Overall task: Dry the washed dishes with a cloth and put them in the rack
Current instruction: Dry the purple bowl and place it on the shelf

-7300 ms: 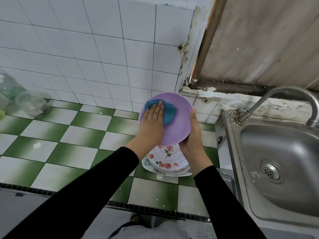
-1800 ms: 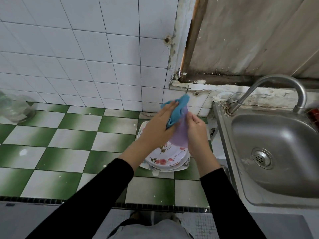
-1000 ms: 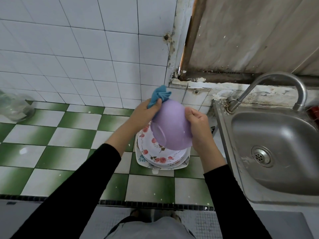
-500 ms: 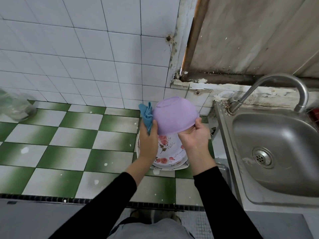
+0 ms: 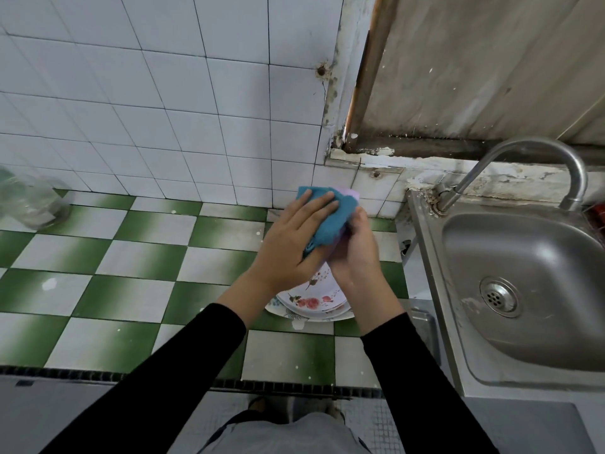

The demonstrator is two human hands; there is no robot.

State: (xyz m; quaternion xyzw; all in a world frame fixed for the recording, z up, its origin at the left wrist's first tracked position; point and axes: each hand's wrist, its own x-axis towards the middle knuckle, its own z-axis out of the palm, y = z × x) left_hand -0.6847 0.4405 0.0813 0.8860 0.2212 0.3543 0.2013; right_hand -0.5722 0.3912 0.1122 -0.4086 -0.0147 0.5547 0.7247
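Observation:
My left hand [image 5: 289, 240] presses a blue cloth [image 5: 330, 217] flat against a purple bowl [image 5: 348, 193], with the fingers stretched over the cloth. Cloth and hands hide most of the bowl; only a strip of its rim shows at the top. My right hand [image 5: 357, 253] grips the bowl from the right side, held on edge above the counter. Right below both hands, a stack of flowered plates [image 5: 314, 301] sits on the green and white tiled counter [image 5: 137, 283]. No rack is in view.
A steel sink [image 5: 523, 290] with a curved tap [image 5: 530, 158] lies to the right of the plates. A clear glass jar [image 5: 32, 204] stands at the far left by the white tiled wall. The counter's front edge runs along the bottom.
The bowl has turned from dome-up to on edge between my hands. My left hand has moved the cloth from the bowl's left side onto its face, covering most of it.

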